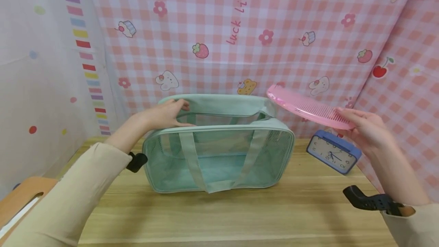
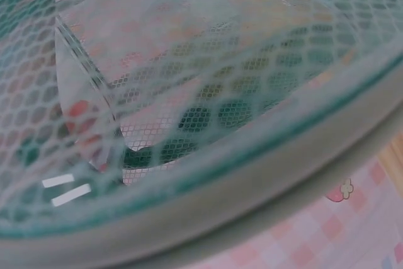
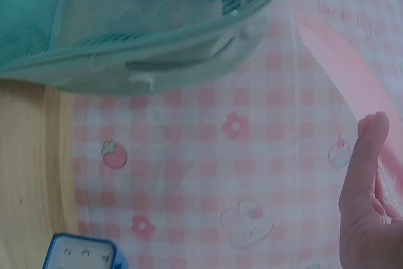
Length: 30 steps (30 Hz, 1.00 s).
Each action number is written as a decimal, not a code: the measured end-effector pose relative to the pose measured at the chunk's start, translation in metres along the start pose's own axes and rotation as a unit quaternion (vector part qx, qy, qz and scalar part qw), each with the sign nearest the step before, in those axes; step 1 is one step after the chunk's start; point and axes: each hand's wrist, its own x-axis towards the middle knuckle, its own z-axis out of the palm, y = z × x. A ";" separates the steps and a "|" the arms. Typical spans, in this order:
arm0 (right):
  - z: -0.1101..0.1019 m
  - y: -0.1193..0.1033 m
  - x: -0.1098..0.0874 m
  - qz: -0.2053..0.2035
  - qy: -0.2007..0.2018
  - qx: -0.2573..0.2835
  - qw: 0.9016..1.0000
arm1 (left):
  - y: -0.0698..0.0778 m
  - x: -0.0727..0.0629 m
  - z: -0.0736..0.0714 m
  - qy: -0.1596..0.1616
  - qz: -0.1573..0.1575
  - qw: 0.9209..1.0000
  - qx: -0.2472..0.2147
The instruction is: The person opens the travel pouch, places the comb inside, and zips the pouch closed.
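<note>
A mint-green see-through bag [image 1: 219, 159] stands upright on the table, its top unzipped and gaping. At the left end of its mouth, my left hand [image 1: 167, 114] rests, thumb along the front rim and fingers towards the back flap. My right hand [image 1: 368, 129] pinches one end of a pink comb [image 1: 305, 106] in the air. The comb's far end reaches near the bag's right top corner, teeth facing up and back. In the right wrist view, the fingers and thumb grip the comb [image 3: 343, 70]. Only the bag's mesh side [image 2: 189, 92] fills the left wrist view.
A blue alarm clock [image 1: 333, 151] stands tilted at the table's back right, below the right hand. A pink checked cloth [image 1: 219, 22] hangs close behind the bag. An orange-brown board-like object [image 1: 31, 188] is at the left edge. The wooden table [image 1: 219, 216] extends in front.
</note>
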 end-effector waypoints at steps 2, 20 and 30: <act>0.008 -0.003 0.002 0.000 -0.012 -0.012 1.000 | 0.000 0.000 0.000 0.001 -0.001 1.000 -0.001; 0.060 -0.017 0.023 -0.011 -0.119 -0.186 0.975 | -0.004 0.002 0.002 0.007 0.009 1.000 0.003; 0.112 -0.009 0.049 -0.002 -0.179 -0.279 0.944 | -0.001 0.001 0.002 0.003 -0.006 1.000 -0.001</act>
